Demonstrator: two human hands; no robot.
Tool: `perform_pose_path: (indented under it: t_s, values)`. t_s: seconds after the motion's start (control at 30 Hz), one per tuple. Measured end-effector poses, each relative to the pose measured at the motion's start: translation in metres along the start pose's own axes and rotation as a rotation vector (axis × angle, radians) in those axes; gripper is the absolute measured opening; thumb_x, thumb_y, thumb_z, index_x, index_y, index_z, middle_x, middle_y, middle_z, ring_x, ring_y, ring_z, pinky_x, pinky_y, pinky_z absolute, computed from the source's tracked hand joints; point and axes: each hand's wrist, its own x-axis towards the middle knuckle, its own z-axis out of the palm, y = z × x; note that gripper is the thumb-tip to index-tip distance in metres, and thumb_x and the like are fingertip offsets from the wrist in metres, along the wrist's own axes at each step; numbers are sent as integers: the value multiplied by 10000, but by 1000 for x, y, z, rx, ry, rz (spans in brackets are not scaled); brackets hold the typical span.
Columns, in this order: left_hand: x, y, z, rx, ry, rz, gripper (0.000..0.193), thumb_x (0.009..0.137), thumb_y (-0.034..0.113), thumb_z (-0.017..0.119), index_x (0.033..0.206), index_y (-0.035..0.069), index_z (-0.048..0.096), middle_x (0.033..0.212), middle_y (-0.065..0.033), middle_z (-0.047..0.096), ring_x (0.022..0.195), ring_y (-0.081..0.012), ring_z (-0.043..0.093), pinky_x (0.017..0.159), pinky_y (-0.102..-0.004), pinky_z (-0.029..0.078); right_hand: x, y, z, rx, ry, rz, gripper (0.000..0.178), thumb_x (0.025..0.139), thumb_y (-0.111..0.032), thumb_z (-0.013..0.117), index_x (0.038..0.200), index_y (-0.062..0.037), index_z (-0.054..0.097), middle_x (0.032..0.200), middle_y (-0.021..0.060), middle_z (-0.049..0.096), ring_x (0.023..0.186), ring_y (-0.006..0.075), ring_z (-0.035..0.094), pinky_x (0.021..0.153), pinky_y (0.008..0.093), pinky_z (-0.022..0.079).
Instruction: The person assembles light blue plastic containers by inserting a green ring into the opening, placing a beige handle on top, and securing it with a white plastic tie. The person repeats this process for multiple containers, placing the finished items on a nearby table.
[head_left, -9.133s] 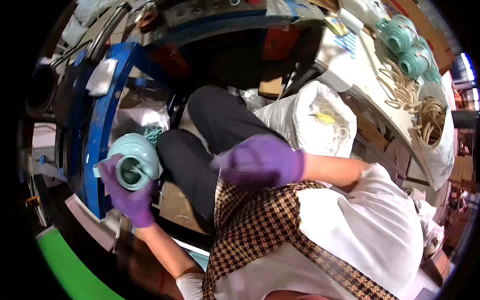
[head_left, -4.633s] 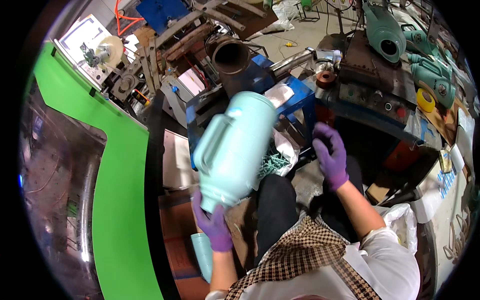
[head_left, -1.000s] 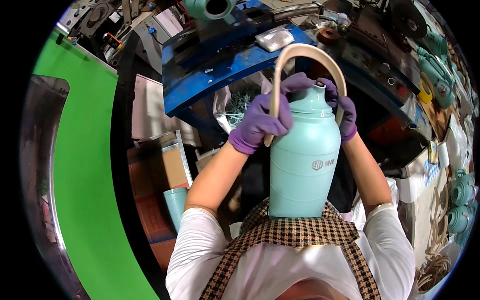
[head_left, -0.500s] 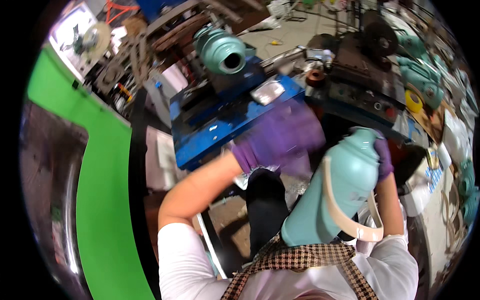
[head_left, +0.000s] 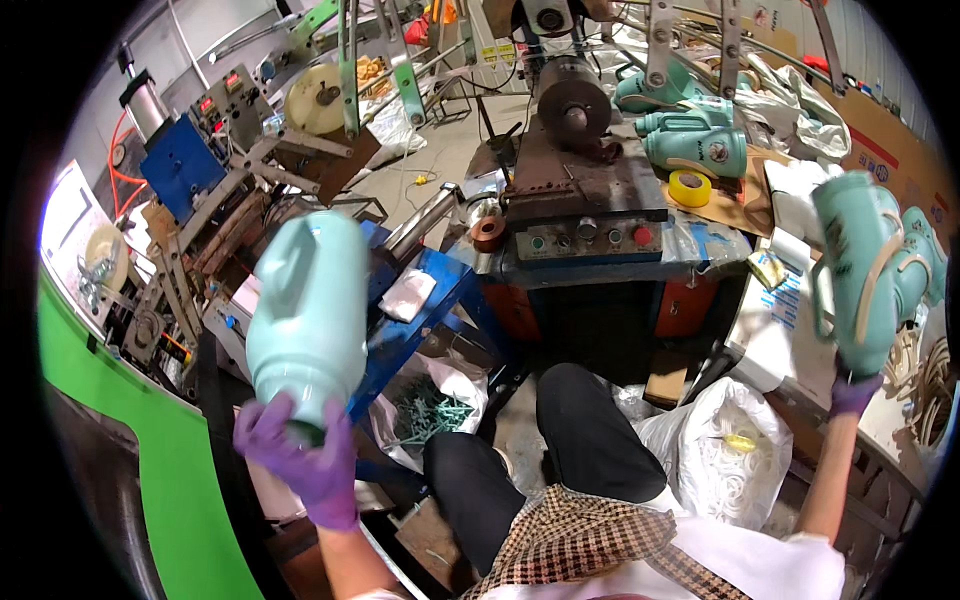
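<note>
At the left, my left hand (head_left: 310,455) in a purple glove is closed round the neck of a mint-green thermos jug shell (head_left: 310,320). The jug is upside down with its base up and a molded grip on its side; no cream strap shows on it. At the far right, my right hand (head_left: 855,393), gloved too, grips the narrow end of another mint-green jug (head_left: 860,265). That one is also inverted, with a cream carrying handle (head_left: 874,285) on it. It is beside or against more green jugs (head_left: 921,260) there.
A blue machine bench (head_left: 440,295) with a metal spindle (head_left: 425,220) stands ahead-left. A dark machine (head_left: 585,190) with a button panel is ahead. Yellow tape (head_left: 690,188) lies near several jugs. A white bag (head_left: 715,450) of white rings stands by my knees.
My right hand has carried the strapped jug from my lap to the far right. My left hand, empty before, now holds the jug that was on the blue bench. The view has turned right.
</note>
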Motion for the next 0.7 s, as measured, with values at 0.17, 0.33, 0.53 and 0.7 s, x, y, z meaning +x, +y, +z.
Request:
perform_pose_path:
  t_s: [0.17,0.33,0.53,0.7]
  values:
    - [-40,-16,30,-647,-207,-734,479,846,399,711,1198,97,593,1261,-97,491,1130,-255,542,905,-413,496,152,8,89,-1175,-184,-1093,588,811,-173,832,1269,47,537,1213,167,634,1114,249,596,920,369,513]
    - [-11,112,206,-1512,-204,-1030,621,858,304,773,1301,120,379,1259,-126,524,1037,-246,622,712,-402,601,186,-30,157,-674,-429,-663,577,957,-281,658,1427,-24,439,1419,127,452,1201,262,543,1010,386,495]
    - [41,234,329,-1108,-371,-810,780,676,245,876,1266,34,412,1280,-235,427,1193,-320,444,943,-419,472,-68,49,91,-666,-687,-50,460,931,-100,584,1375,-12,499,1317,84,545,1103,177,589,943,313,501]
    - [120,272,411,-795,-531,-774,982,675,405,856,1381,-47,344,1393,-309,377,1318,-447,371,1129,-482,333,-101,35,-17,-727,-374,81,418,914,-113,603,1324,-46,555,1236,71,580,1021,140,597,838,275,513]
